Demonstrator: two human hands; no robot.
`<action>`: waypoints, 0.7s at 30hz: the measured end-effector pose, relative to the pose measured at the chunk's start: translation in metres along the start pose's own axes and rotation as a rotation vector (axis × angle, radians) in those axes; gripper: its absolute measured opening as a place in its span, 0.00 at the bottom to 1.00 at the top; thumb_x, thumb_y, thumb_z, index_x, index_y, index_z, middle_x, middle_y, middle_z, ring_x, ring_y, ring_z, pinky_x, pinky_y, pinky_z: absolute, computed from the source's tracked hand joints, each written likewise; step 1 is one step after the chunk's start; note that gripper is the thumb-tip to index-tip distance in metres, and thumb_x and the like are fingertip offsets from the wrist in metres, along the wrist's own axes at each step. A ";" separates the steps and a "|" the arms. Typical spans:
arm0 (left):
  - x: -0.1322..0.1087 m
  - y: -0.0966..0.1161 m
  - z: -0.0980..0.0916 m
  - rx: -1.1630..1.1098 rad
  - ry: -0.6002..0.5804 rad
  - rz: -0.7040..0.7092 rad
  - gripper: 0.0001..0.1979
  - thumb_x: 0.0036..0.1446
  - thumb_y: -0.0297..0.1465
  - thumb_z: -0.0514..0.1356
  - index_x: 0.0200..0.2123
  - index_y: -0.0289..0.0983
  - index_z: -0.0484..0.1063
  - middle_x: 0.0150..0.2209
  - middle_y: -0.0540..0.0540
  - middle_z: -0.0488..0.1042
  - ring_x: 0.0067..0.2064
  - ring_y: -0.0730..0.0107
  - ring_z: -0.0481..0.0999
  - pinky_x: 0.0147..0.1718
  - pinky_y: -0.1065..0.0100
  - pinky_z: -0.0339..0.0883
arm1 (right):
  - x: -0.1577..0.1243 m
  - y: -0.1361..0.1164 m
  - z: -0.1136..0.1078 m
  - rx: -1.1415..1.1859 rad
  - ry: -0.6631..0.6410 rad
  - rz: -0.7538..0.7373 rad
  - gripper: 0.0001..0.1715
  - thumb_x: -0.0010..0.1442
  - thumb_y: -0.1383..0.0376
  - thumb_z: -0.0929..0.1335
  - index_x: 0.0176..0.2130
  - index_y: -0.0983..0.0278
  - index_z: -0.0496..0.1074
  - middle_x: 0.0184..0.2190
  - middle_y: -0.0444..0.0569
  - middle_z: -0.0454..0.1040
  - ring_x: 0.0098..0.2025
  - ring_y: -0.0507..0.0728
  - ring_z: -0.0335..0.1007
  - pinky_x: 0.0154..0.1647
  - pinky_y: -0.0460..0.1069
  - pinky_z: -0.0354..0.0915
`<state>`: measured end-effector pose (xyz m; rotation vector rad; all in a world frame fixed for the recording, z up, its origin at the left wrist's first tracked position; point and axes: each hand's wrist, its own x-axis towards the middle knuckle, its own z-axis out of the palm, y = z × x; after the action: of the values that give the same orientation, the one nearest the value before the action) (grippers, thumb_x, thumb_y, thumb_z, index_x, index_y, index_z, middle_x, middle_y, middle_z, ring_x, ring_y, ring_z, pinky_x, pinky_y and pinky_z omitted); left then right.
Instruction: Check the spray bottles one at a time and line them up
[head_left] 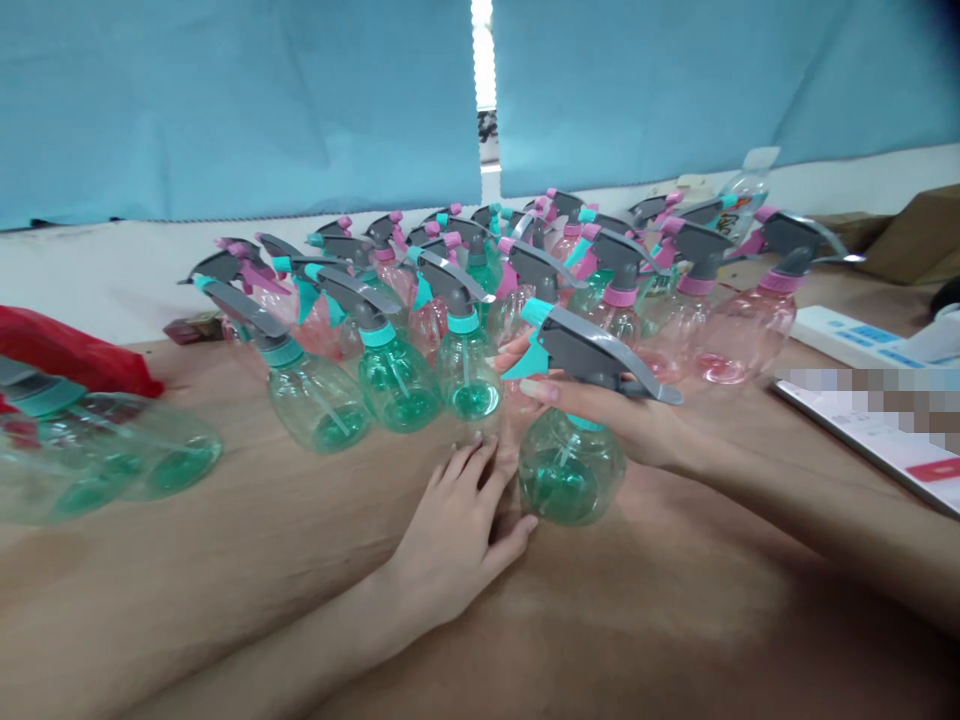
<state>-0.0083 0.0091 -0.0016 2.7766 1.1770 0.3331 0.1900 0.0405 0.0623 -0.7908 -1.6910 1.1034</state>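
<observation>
My right hand is at the neck of a green-tinted spray bottle, just under its grey and turquoise trigger head. Its thumb and fingers reach past the neck to the left, and the head hides part of them. The bottle stands upright at the table front. To its left, my left hand lies palm down on the table with fingers spread, holding nothing; the thumb tip is close to the bottle's base. Behind both hands are several more spray bottles, including a green one with a turquoise collar and a pink one.
At left, more green spray bottles stand before a red plastic bag. To the right are a phone, a white and blue device and a cardboard box. A blue curtain hangs behind the brown table.
</observation>
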 end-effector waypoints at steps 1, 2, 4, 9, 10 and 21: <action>0.000 0.000 0.000 0.004 0.000 -0.001 0.25 0.62 0.40 0.57 0.59 0.35 0.61 0.62 0.34 0.62 0.64 0.47 0.57 0.58 0.46 0.56 | 0.000 -0.001 0.000 -0.003 0.008 -0.008 0.06 0.59 0.61 0.68 0.37 0.57 0.76 0.28 0.41 0.77 0.36 0.55 0.75 0.50 0.55 0.66; 0.000 0.000 0.000 0.008 -0.001 -0.003 0.25 0.62 0.40 0.57 0.59 0.35 0.61 0.62 0.35 0.61 0.64 0.47 0.57 0.58 0.46 0.56 | 0.001 -0.001 0.001 -0.004 0.021 -0.024 0.06 0.59 0.61 0.69 0.38 0.56 0.76 0.29 0.41 0.77 0.37 0.54 0.75 0.51 0.55 0.65; 0.000 0.000 0.000 0.013 -0.010 -0.006 0.25 0.62 0.40 0.57 0.59 0.34 0.61 0.62 0.34 0.61 0.64 0.47 0.57 0.58 0.47 0.56 | 0.001 -0.002 0.001 -0.003 0.034 -0.049 0.07 0.59 0.62 0.69 0.39 0.56 0.76 0.29 0.41 0.76 0.37 0.54 0.74 0.54 0.55 0.63; 0.000 0.000 -0.001 0.009 -0.015 -0.007 0.25 0.62 0.40 0.57 0.58 0.34 0.62 0.62 0.35 0.61 0.63 0.47 0.58 0.58 0.46 0.56 | 0.002 -0.002 0.001 0.004 0.013 -0.050 0.08 0.60 0.61 0.68 0.40 0.56 0.75 0.35 0.43 0.77 0.43 0.55 0.73 0.54 0.55 0.63; 0.000 0.000 -0.001 0.007 -0.016 -0.011 0.24 0.62 0.40 0.57 0.58 0.34 0.63 0.62 0.35 0.61 0.63 0.47 0.58 0.58 0.46 0.56 | 0.001 -0.002 0.000 -0.008 0.025 -0.059 0.08 0.60 0.60 0.68 0.41 0.55 0.75 0.37 0.43 0.76 0.45 0.55 0.72 0.54 0.55 0.62; 0.001 0.000 0.000 0.012 -0.014 -0.011 0.25 0.62 0.40 0.58 0.58 0.34 0.63 0.62 0.36 0.61 0.63 0.47 0.58 0.58 0.47 0.55 | 0.001 -0.002 0.002 -0.010 0.078 -0.026 0.09 0.57 0.57 0.70 0.34 0.59 0.70 0.22 0.39 0.66 0.25 0.49 0.62 0.29 0.47 0.63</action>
<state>-0.0073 0.0094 -0.0013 2.7765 1.1948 0.3069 0.1882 0.0398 0.0639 -0.8066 -1.6385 1.0342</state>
